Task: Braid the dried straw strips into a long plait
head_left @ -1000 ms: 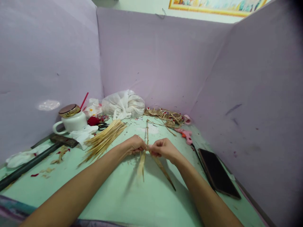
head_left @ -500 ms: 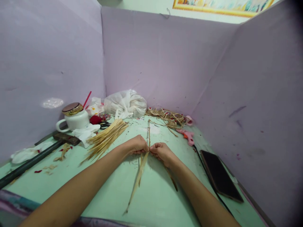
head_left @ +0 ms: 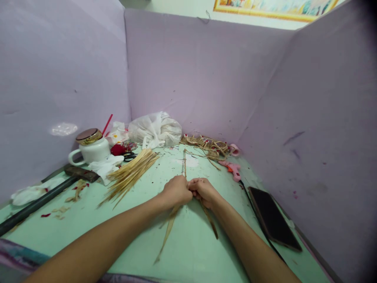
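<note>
Both hands meet at the near end of a thin straw braid (head_left: 185,161), which runs straight away from me along the table. My left hand (head_left: 176,191) is closed over the loose strands, its back turned up and hiding its fingertips. A pale dry strip (head_left: 167,236) hangs out below it toward me. My right hand (head_left: 203,190) pinches beside it, touching the left, with a darker strip (head_left: 209,220) trailing from under the palm. Just where the strands cross is covered by the fingers. A bundle of dry straw strips (head_left: 134,173) lies to the left.
On the left are a hammer (head_left: 81,173), a white lidded mug (head_left: 94,151) and crumpled tissue (head_left: 107,167). A plastic bag (head_left: 156,129) and a heap of braided cord (head_left: 206,145) lie at the back. To the right are a pink glue gun (head_left: 234,171) and a phone (head_left: 273,218). Lilac panels surround the table.
My left hand has rolled over the strands and shifted right against the right hand. A long pale strip has swung out to the lower left. My right hand keeps its pinch.
</note>
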### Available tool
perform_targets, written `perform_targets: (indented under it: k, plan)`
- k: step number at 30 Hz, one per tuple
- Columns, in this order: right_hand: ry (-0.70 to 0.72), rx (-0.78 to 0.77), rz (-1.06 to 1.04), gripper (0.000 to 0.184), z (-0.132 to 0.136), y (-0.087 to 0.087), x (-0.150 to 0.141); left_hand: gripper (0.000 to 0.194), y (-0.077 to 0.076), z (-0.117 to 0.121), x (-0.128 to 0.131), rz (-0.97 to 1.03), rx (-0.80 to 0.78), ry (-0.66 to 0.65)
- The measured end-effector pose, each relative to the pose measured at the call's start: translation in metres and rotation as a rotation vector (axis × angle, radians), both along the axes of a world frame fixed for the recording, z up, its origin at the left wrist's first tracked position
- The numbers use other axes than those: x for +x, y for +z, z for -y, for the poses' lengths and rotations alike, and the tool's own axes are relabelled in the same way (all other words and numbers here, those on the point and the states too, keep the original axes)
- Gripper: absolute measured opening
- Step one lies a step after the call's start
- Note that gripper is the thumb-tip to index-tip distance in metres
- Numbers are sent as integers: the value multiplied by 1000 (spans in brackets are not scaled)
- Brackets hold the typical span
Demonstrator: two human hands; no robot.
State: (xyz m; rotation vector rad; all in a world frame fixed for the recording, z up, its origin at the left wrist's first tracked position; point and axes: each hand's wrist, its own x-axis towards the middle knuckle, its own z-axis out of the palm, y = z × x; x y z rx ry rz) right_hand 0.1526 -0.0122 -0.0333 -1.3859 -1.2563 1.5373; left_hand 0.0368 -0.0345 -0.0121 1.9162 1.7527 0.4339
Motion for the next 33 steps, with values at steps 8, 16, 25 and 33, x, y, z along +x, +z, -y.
perform_targets:
  k: [8, 16, 25, 33]
  plan:
    - [84, -8, -23, 1, 0, 2, 2, 15, 10, -6, -9, 51, -109, -152]
    - [155, 12, -70, 11, -2, -1, 5, 5, 14, -30, -26, 547, -484, 67]
    - [216, 141, 14, 11, 0, 0, 4, 12, -1, -34, -22, 742, -753, 20]
    - [190, 133, 13, 10, -2, -4, 3, 15, -2, -34, -21, 886, -881, 3]
